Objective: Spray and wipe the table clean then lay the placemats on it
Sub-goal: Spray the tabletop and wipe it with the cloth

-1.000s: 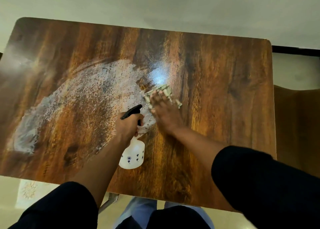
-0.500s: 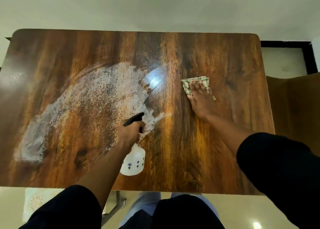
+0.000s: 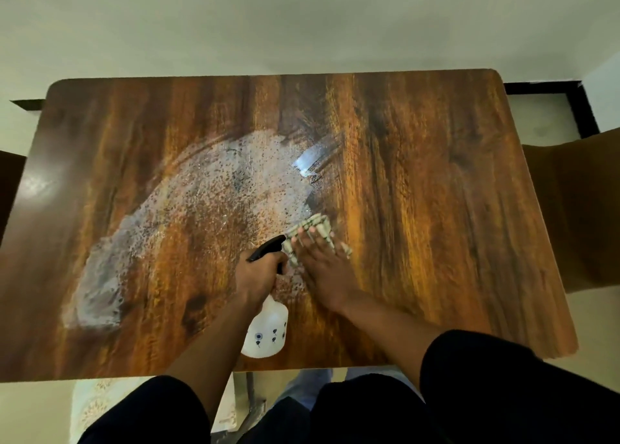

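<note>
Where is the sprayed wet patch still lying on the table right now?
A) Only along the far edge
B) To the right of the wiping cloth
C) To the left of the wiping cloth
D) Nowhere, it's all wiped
C: the speckled wet patch spreads across the table left of the checked cloth under the right hand.

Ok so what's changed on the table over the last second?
The right hand, pressing the checked cloth flat, swept right and has come back left to the edge of the spray patch, beside the bottle. The left hand still grips the spray bottle. Most of the patch remains unwiped.
</note>
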{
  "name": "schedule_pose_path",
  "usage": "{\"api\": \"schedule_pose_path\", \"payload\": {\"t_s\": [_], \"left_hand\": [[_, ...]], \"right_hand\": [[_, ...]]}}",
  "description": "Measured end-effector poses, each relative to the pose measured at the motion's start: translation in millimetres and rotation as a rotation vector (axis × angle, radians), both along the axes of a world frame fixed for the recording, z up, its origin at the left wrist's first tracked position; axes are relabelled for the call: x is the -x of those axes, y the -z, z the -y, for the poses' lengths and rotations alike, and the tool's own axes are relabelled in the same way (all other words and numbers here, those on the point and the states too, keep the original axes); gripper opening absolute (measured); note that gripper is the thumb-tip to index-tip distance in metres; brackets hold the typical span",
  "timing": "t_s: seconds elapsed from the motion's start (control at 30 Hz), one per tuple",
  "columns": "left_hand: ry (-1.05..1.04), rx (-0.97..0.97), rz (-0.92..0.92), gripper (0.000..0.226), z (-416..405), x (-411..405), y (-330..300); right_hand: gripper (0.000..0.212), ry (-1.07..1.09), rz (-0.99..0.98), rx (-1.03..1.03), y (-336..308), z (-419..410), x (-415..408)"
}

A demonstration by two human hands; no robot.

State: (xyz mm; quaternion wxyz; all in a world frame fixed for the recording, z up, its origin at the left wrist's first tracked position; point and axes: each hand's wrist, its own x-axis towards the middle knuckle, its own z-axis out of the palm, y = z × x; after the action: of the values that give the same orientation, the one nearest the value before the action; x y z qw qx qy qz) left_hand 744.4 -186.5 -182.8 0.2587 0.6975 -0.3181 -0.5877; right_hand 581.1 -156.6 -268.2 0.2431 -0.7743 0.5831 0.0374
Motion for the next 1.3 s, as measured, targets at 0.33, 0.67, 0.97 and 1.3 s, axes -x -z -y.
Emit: {"api": "schedule_pose_path", "payload": {"t_s": [0.33,0.67,0.97,1.3], "left_hand": [[0.003,0.033,-0.045,0.041,5.0,-42.8,3.0],[0.028,0.026,-0.06,0.039,-3.2,-72.7,16.7],[-0.1,-0.036,-0.019,0.033,-35.7,-110.2,19.9],[-0.156,0.017,0.053,0.022,-67.8,-142.0,14.8]], "right_hand": [[0.062,0.256,-0.022,0.018,0.0,16.9,44.5],[0.063,0.666,-0.045,-0.014,-5.4,28.7,52.4],[0.061,0.007,0.055,0.04,0.4,-54.0,-89.1],[0.062,0.107,-0.011,0.074,2.0,-30.9,-46.0]]}}
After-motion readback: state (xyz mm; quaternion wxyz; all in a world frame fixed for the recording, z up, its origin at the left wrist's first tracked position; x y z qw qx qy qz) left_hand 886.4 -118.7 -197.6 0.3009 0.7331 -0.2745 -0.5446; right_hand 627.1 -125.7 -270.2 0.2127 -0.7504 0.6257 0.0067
